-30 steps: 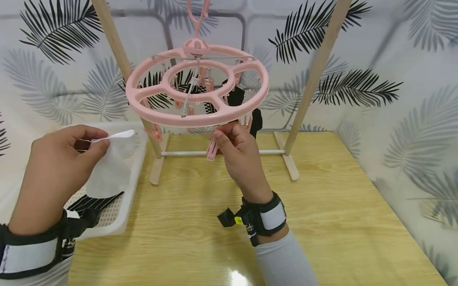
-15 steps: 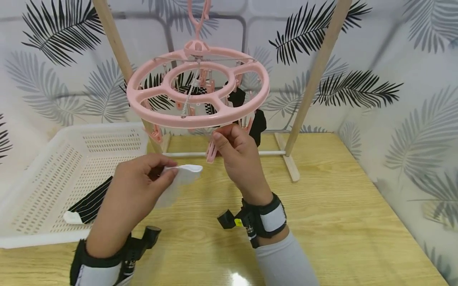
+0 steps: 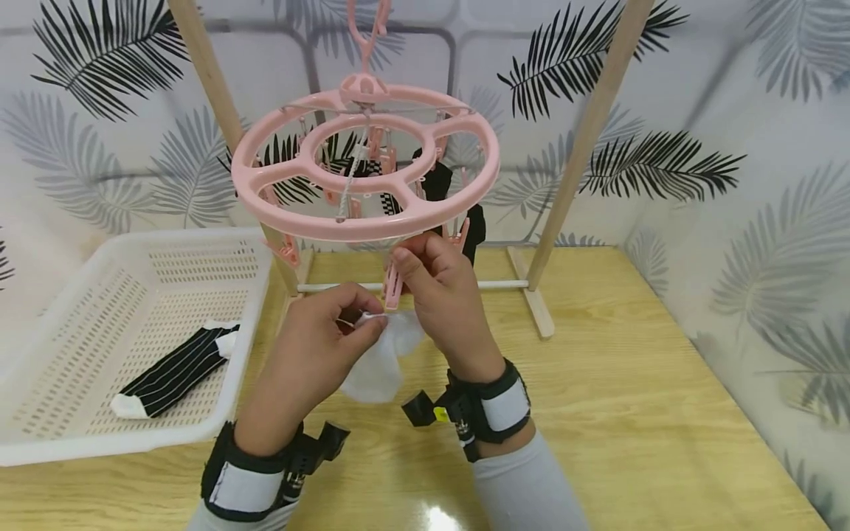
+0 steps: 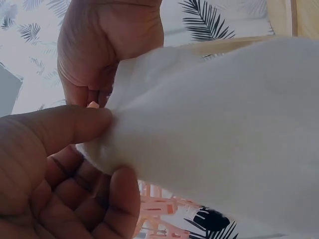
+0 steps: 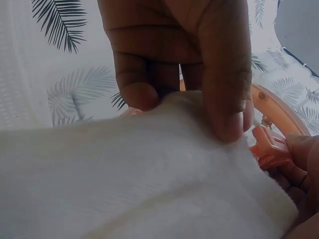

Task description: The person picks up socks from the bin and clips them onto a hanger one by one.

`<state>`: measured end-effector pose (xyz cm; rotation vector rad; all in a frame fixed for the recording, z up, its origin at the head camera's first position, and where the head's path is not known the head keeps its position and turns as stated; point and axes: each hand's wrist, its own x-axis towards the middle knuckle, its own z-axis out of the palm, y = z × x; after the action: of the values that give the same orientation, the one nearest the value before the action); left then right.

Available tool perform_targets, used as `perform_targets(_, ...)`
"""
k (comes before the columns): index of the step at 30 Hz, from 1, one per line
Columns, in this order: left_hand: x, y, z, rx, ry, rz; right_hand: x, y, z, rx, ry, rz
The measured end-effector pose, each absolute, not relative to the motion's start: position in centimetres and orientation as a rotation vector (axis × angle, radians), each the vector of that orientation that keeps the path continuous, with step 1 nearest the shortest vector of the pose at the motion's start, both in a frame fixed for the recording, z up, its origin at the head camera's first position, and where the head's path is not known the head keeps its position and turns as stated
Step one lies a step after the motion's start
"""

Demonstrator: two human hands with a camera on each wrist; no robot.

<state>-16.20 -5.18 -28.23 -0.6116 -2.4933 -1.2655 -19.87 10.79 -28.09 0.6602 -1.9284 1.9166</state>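
My left hand (image 3: 325, 346) pinches the upper edge of a white sock (image 3: 375, 376) between thumb and fingers, and the sock hangs down below. In the left wrist view the sock (image 4: 214, 134) spreads out wide from the fingertips. My right hand (image 3: 445, 295) grips a pink clothespin (image 3: 393, 287) under the front rim of a round pink drying hanger (image 3: 392, 225). The clothespin's lower end is right above the sock's edge. From the right wrist view, the clothespin (image 5: 271, 149) is beside the sock's edge; whether they touch I cannot tell.
A white basket (image 3: 249, 354) on the left holds black striped socks (image 3: 175, 372) with white ends. Black socks (image 3: 438, 184) hang at the hanger's far side, among other pink clothespins (image 3: 285, 251). Wooden posts (image 3: 591, 140) of a stand rise on both sides.
My left hand has carried the white sock from over the basket rightward to just below the clothespin. The right hand has stayed almost still with the clothespin.
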Motion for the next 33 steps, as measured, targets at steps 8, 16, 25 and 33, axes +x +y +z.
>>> perform_targets(8, -16.4, -5.12, -28.34, -0.623, -2.386, -1.363, -19.83, 10.74, -28.18, 0.641, -1.951, 1.939)
perform_targets(16, -16.56, -4.95, -28.39, -0.614, -2.319, -1.419, -19.76, 10.75, -28.08, 0.647, -1.951, 1.929)
perform_targets(25, -16.47, -5.07, -28.28, -0.565, -2.306, -1.379, -19.88, 10.69, -28.13, 0.609, -1.989, 1.887)
perform_targets(33, -16.72, -5.32, -28.54, -0.571, -2.251, -1.39, -19.8, 10.57, -28.09, 0.606, -1.967, 1.962)
